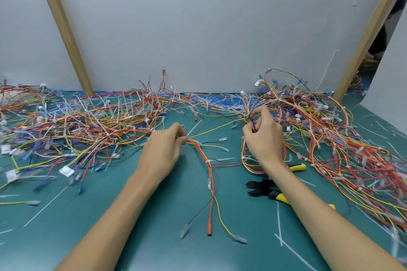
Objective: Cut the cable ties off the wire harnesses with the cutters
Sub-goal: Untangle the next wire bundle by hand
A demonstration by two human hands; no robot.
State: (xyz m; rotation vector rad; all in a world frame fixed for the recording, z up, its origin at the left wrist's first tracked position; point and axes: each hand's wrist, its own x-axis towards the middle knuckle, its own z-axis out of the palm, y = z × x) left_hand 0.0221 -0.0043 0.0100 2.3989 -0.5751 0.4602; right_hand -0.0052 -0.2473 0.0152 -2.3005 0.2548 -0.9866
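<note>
Beyond the cutters (pixel 261 189), our left hand (pixel 161 152) and right hand (pixel 264 138), apart, each pinched the limp, light wire harness (pixel 211 180); gripping beside a cable tie (pixel 207 161) seemed best.

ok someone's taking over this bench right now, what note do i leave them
Left hand pinches a loose harness whose ends trail across the mat.
Right hand grips wires pulled from the right pile.
Cutters lie unheld on the mat, partly under the right forearm.
Done: cut tie scraps litter the mat.
Left: the left pile bristles with white ties; pick up the cutters to go on.
</note>
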